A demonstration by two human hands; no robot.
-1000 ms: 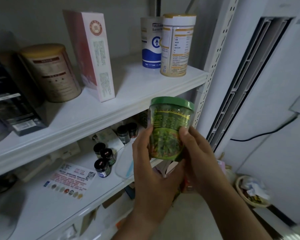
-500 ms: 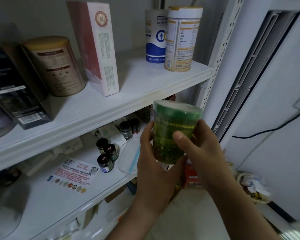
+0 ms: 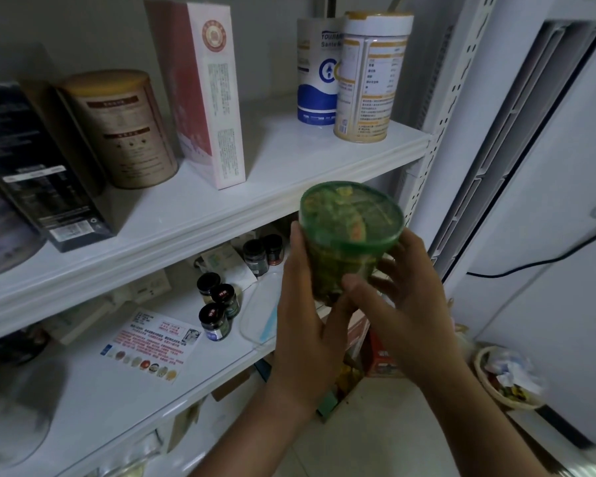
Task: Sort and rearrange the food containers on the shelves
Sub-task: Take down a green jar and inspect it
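1. The left hand [image 3: 303, 325] wraps the left side and base of a green-lidded tub [image 3: 350, 235]; the right hand [image 3: 406, 304] grips its right side, thumb across the front.
2. The tub is tilted, lid towards the camera; it is held in the air in front of the shelving, just below the upper shelf [image 3: 289, 173].
3. On that shelf stand a gold-and-white tin [image 3: 369, 80], a blue-and-white canister [image 3: 315, 74], a red-and-white box [image 3: 203, 91] and a brown tin [image 3: 121, 129].
4. Small dark jars [image 3: 217, 304] stand on the shelf below.
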